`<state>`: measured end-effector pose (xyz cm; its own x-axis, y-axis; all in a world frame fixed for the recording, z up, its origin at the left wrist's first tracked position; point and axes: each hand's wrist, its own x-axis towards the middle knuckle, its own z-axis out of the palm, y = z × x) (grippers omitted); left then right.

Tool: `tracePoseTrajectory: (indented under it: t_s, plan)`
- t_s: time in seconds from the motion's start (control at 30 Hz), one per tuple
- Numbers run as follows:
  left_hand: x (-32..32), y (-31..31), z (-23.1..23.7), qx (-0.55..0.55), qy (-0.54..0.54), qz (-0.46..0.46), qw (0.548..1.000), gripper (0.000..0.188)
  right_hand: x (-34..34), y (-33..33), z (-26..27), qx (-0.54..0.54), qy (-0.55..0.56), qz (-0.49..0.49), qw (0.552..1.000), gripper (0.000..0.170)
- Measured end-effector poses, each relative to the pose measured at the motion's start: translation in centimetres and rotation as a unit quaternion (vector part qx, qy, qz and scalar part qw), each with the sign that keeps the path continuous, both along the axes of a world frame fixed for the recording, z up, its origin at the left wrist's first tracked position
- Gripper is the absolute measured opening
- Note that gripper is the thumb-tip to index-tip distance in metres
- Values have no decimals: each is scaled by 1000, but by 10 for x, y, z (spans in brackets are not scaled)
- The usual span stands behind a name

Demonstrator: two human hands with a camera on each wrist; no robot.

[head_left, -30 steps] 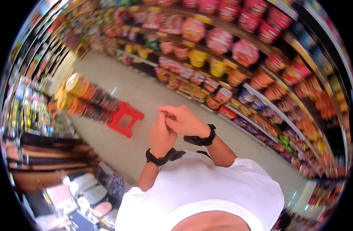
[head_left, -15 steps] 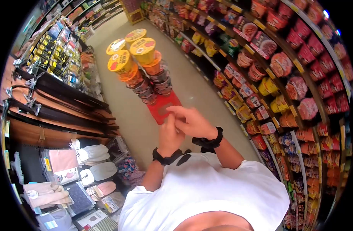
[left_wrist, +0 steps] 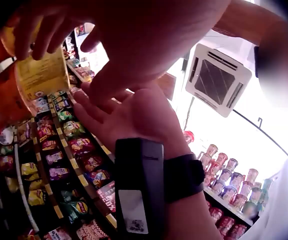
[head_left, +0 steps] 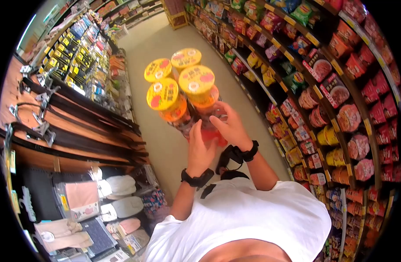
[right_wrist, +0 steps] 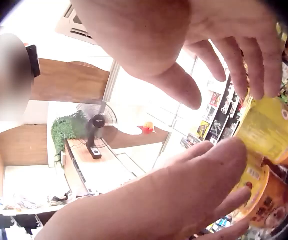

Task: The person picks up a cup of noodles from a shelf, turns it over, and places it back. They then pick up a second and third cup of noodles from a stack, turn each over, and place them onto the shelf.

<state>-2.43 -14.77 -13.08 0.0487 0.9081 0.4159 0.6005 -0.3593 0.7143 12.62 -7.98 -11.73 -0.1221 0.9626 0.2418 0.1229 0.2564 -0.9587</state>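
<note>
Several stacks of instant noodle cups stand close together, yellow cups (head_left: 197, 81) on top, orange cups (head_left: 174, 110) beneath and darker ones lower. Under them shows part of a red stool (head_left: 211, 139), mostly hidden behind the hands. My left hand (head_left: 200, 150) is just on the near side of the stacks, fingers loosely extended. Beside it, my right hand (head_left: 231, 126) has its fingers spread, and its fingertips overlap the near right stack in the head view. Nothing lies in either palm. The right wrist view shows a yellow cup (right_wrist: 269, 125) right by the fingertips.
Shelves of packaged food (head_left: 322, 118) line the aisle's right side. On the left hang dark belts (head_left: 82, 109) and packs of pale gloves or socks (head_left: 121, 205). The pale floor (head_left: 154, 41) runs between them to a wooden stand (head_left: 177, 20) at the far end.
My hands, held together a second ago, have separated and reached forward to the stacks. The head view has turned, and the cups now appear nearer and in front of me.
</note>
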Motion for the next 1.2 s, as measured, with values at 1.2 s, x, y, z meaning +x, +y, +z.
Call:
tracePoseTrajectory:
  t_s: [1.2]
  plan:
    - [-36,31,21,-15,-49,-400,915,76,-44,-86,39,-29,102,-598,795,33]
